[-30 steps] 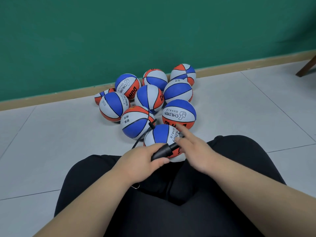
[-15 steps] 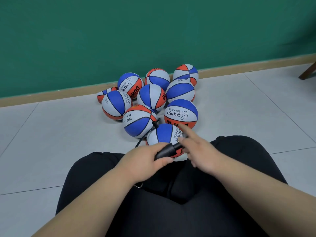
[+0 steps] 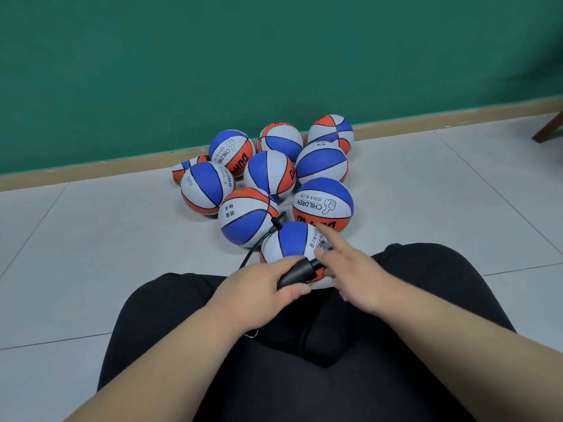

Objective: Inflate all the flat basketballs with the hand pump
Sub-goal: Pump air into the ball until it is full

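Between the knees of black trousers [image 3: 304, 376], on pale floor tiles [image 3: 91, 254], rests the nearest basketball [image 3: 292, 242], with blue, white and orange panels. The left hand [image 3: 259, 289] is clenched round the barrel of a black hand pump [image 3: 300, 271], which lies across the lower front of this ball and hides part of it. The right hand [image 3: 359, 278] is released: its index finger points forward over the ball's right side and the other fingers hang loosely curled. Whether the thumb touches the pump's nose cannot be told. A thin black hose [image 3: 262, 240] runs up and left of the ball.

Two more balls touch the nearest one from behind: a ball with Chinese characters [image 3: 248, 217] at left and a ball printed CHILDREN [image 3: 323, 205] at right, closing the way forward. Further balls are packed behind them, up to a wooden skirting board [image 3: 91, 175] under a green wall [image 3: 274, 56]. A flattened ball [image 3: 182, 169] is half hidden at the cluster's far left. A wooden furniture leg [image 3: 550, 129] stands at the right edge, well apart.
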